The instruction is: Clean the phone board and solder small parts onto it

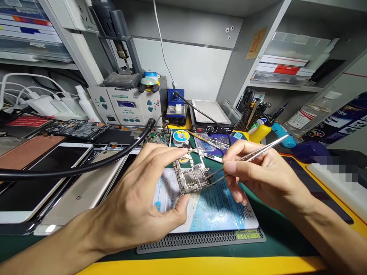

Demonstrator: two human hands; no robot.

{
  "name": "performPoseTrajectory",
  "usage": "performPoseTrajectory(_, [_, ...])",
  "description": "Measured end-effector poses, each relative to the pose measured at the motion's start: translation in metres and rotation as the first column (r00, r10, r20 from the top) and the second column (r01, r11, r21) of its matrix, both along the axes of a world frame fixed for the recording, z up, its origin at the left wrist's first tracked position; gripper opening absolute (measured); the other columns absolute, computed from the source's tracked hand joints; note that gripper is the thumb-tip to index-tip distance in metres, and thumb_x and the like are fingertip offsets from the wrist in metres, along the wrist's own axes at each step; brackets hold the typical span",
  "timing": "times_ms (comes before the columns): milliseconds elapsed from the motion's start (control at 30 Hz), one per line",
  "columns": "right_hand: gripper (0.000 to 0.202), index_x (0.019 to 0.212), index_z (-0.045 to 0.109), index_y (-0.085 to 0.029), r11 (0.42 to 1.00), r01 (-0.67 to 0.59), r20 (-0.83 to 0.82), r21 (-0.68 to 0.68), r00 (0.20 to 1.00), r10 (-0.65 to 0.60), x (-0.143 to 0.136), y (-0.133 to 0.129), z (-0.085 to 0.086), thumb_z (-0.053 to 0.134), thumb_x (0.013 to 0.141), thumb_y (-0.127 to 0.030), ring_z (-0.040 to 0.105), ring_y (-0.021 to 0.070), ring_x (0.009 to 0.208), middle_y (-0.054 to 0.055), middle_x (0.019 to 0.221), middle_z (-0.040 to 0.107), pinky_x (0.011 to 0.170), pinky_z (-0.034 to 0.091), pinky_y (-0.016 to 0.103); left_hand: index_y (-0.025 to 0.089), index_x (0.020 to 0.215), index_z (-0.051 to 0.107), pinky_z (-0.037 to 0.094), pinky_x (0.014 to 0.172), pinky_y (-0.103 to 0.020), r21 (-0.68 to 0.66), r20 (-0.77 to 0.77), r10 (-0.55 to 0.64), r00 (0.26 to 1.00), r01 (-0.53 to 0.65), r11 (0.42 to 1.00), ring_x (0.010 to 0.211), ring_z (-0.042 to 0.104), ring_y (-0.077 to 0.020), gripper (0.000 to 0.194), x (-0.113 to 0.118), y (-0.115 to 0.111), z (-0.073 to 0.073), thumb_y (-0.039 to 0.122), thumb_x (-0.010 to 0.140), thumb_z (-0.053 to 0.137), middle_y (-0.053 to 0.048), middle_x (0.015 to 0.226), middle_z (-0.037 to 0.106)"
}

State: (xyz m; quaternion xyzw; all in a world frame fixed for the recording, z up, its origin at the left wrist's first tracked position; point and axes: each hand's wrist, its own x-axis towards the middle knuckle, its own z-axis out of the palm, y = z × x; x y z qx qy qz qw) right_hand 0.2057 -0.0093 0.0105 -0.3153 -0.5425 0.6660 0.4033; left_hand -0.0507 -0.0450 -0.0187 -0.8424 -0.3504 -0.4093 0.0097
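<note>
A small phone circuit board (197, 177) is held up above the work pad, its chips and metal shields facing me. My left hand (143, 191) grips it by the left side, with fingertips at the top edge and the thumb at the bottom corner. Metal tweezers (258, 151) are pinched between the thumb and fingers of my right hand (255, 172). The tweezer tips reach the board's right edge; whether they clamp it I cannot tell. Under both hands lies a white and blue pad (212, 219) on a grey honeycomb mat (200, 240).
Phones (77, 191) lie at the left, crossed by a thick black hose (86, 173). Behind stand a hot air station (132, 105), a solder spool (181, 136) and a heating plate (210, 114). A yellow bottle (258, 131) and a clear bottle (315, 110) are at the right.
</note>
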Motion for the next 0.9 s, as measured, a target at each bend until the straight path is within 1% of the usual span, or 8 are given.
performPoseTrajectory(133, [0.010, 0.085, 0.079, -0.017, 0.997, -0.060, 0.001, -0.040, 0.998, 0.060, -0.0002, 0.0003, -0.0005, 0.088, 0.086, -0.021, 0.072, 0.0149, 0.050, 0.001, 0.065, 0.075, 0.044, 0.059, 0.020, 0.006, 0.140, 0.053, 0.050, 0.113, -0.038, 0.010, -0.003, -0.002, 1.000, 0.002, 1.000, 0.125, 0.061, -0.0230, 0.059, -0.0009, 0.0005, 0.0003, 0.015, 0.086, 0.075, -0.014, 0.129, 0.067])
performPoseTrajectory(267, [0.008, 0.090, 0.083, -0.021, 0.995, -0.085, 0.020, -0.060, 0.996, 0.086, 0.0002, 0.0008, -0.0006, 0.089, 0.086, -0.024, 0.072, 0.0142, 0.051, 0.002, 0.063, 0.076, 0.048, 0.060, 0.019, 0.004, 0.140, 0.054, 0.050, 0.114, -0.039, 0.016, 0.004, -0.009, 1.000, 0.009, 1.000, 0.126, 0.061, -0.0234, 0.061, -0.0001, 0.0013, -0.0002, 0.014, 0.085, 0.076, -0.016, 0.129, 0.067])
performPoseTrajectory(467, [0.006, 0.085, 0.084, -0.020, 0.993, -0.097, 0.018, -0.072, 0.995, 0.098, 0.0013, 0.0013, -0.0005, 0.090, 0.086, -0.023, 0.071, 0.0125, 0.052, 0.003, 0.062, 0.077, 0.050, 0.061, 0.018, 0.004, 0.140, 0.054, 0.049, 0.114, -0.037, 0.019, 0.005, -0.006, 1.000, 0.005, 1.000, 0.125, 0.061, -0.0220, 0.060, 0.0007, 0.0014, -0.0006, 0.014, 0.085, 0.075, -0.015, 0.129, 0.067])
performPoseTrajectory(700, [0.007, 0.085, 0.084, -0.017, 0.994, -0.083, 0.011, -0.068, 0.996, 0.084, 0.0015, 0.0013, -0.0011, 0.090, 0.085, -0.020, 0.071, 0.0130, 0.051, 0.005, 0.063, 0.077, 0.050, 0.061, 0.019, 0.004, 0.141, 0.054, 0.048, 0.114, -0.034, 0.033, -0.004, 0.002, 1.000, -0.002, 0.999, 0.126, 0.060, -0.0210, 0.061, -0.0003, 0.0009, 0.0018, 0.015, 0.085, 0.075, -0.014, 0.130, 0.067])
performPoseTrajectory(900, [0.006, 0.085, 0.085, -0.017, 0.994, -0.090, 0.005, -0.064, 0.996, 0.090, 0.0019, 0.0016, -0.0012, 0.090, 0.085, -0.020, 0.070, 0.0127, 0.050, 0.005, 0.062, 0.077, 0.050, 0.061, 0.019, 0.005, 0.141, 0.053, 0.048, 0.114, -0.034, 0.035, -0.007, -0.002, 1.000, 0.002, 0.999, 0.126, 0.060, -0.0207, 0.060, -0.0003, 0.0011, 0.0010, 0.016, 0.086, 0.074, -0.013, 0.130, 0.067])
